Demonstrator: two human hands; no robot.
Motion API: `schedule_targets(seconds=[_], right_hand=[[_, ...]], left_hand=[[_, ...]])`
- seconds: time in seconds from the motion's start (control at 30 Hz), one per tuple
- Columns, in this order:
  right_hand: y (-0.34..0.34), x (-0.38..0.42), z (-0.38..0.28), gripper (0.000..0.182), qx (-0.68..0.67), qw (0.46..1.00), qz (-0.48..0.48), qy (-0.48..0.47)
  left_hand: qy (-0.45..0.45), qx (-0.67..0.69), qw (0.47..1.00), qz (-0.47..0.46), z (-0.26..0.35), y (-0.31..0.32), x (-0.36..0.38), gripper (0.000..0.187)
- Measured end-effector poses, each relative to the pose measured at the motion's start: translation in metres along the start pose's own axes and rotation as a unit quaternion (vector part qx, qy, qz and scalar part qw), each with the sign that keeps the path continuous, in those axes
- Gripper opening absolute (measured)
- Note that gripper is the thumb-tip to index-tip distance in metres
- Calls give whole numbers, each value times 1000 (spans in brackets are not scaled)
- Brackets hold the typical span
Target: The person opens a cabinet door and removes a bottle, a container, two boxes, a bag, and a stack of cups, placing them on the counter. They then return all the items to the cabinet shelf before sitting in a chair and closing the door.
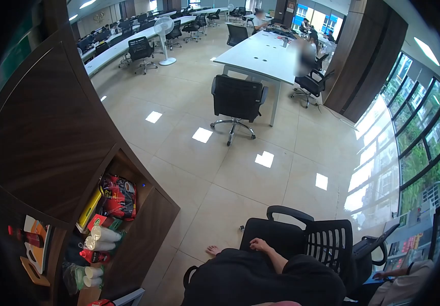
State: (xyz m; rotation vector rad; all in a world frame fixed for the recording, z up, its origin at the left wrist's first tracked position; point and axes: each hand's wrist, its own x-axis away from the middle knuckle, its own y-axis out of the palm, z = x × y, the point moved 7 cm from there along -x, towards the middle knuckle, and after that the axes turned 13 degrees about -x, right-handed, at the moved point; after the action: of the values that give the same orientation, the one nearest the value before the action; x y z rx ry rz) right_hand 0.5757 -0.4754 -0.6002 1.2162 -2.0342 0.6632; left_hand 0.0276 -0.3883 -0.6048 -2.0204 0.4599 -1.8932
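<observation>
My right hand (259, 245) is low in the centre, over the dark clothing (271, 278) and beside the black seat of an office chair (276, 233). Its fingers are loosely bent and a little apart, with no object visible in them. Farther left, my left hand (213, 250) shows only in part at the edge of the dark clothing, above the tiled floor. The fingers there are spread and nothing is seen in them. A small dark object (242, 228) lies just left of the chair seat.
Left, an open cabinet (161, 214) holds a red package (120, 198), stacked cups (102, 238) and a red bottle (93, 256). Another person's hand (380, 275) is at lower right. Ahead stand a black chair (237, 97), a white table (255, 56) and a white fan (164, 35).
</observation>
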Motion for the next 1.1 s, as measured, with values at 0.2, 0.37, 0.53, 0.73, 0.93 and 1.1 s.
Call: schedule_targets(seconds=[0.2,0.37,0.53,0.73,0.93,1.1], right_hand=[[-36,42,54,38,111,991,43,63],[-40,55,33,39,206,976,14,63],[-32,5,-23,28,195,979,-56,29],[-51,-62,-90,24,217,975,-23,44],[-171,-142,-101,61,529,845,-51,59],[-273,-162,-84,106,535,822,146,130]], left_hand=[[7,143,988,-65,-58,111,50,39],[-72,442,893,41,-67,130,19,33],[43,633,732,249,-16,-9,-6,25],[50,626,713,311,40,-24,-2,23],[-103,270,934,212,132,166,0,27],[-228,437,870,0,233,248,91,38]])
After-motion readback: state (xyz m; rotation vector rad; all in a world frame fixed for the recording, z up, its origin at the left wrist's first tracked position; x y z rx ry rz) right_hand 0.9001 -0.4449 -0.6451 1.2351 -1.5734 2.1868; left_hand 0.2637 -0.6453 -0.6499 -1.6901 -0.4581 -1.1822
